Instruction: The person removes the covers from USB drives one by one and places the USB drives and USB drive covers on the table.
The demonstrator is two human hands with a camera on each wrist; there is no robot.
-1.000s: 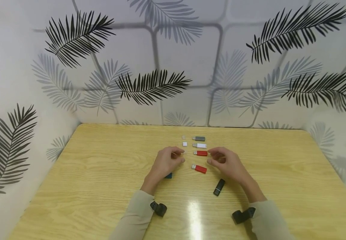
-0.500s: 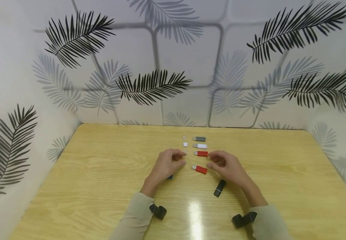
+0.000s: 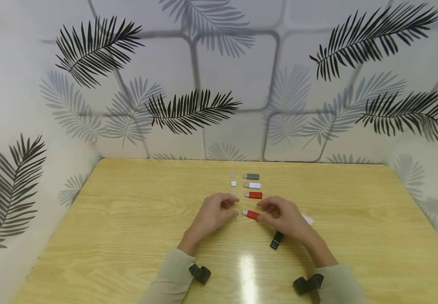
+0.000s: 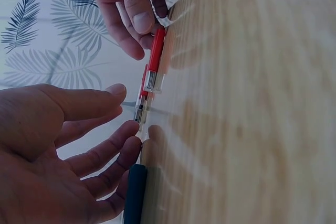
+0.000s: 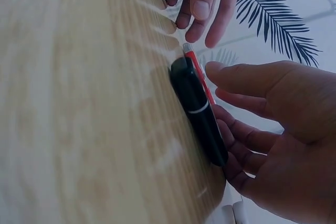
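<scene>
A red USB flash drive (image 3: 250,214) with a bare metal plug lies on the table between the two hands. My right hand (image 3: 284,214) hovers over its red end, the thumb overlapping it in the head view, fingers bent loosely with a gap from the thumb. On the plug side, my left hand (image 3: 212,213) stands with thumb and fingers apart, holding nothing. A black flash drive (image 5: 195,106) lies under the right hand, partly covered by it in the head view. In the left wrist view, a dark blue stick (image 4: 135,192) sits beside the left fingers; the head view hides it.
Behind the hands, a grey flash drive (image 3: 252,176), a white one (image 3: 254,185) and another red one (image 3: 255,195) form a column. Left of them lie a small white cap (image 3: 233,183) and a clear cap (image 3: 232,175). A white object (image 3: 308,219) shows past the right hand.
Both hands have come slightly nearer the person. The right hand has shifted left over the near red flash drive, uncovering a white object behind it. The left hand now covers the blue stick.
</scene>
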